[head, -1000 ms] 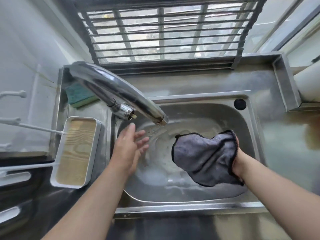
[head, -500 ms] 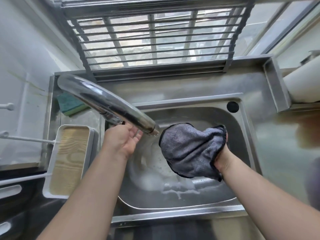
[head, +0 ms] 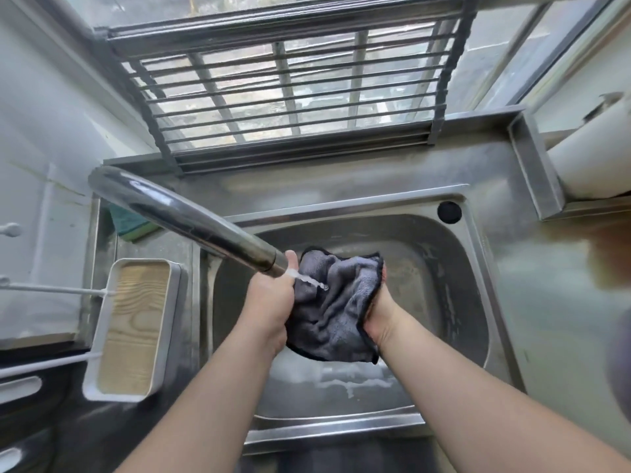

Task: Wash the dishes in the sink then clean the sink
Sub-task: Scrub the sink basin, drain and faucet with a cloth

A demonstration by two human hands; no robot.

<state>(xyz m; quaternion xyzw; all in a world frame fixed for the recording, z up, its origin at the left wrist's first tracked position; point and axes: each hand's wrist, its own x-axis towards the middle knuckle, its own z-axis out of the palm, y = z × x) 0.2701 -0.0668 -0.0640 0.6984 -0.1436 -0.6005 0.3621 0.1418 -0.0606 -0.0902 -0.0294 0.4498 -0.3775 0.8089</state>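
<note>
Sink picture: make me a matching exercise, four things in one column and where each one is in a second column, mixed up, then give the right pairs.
Things:
1. grey cloth
2. green sponge
3. white tray
4. black round hole

Places:
A. on the counter left of the basin, in front of the sponge
B. far right corner of the sink rim
C. held between both hands under the faucet stream
D. behind the faucet, at the far left of the counter

Pairs: 1-C, 2-D, 3-A, 4-B
</note>
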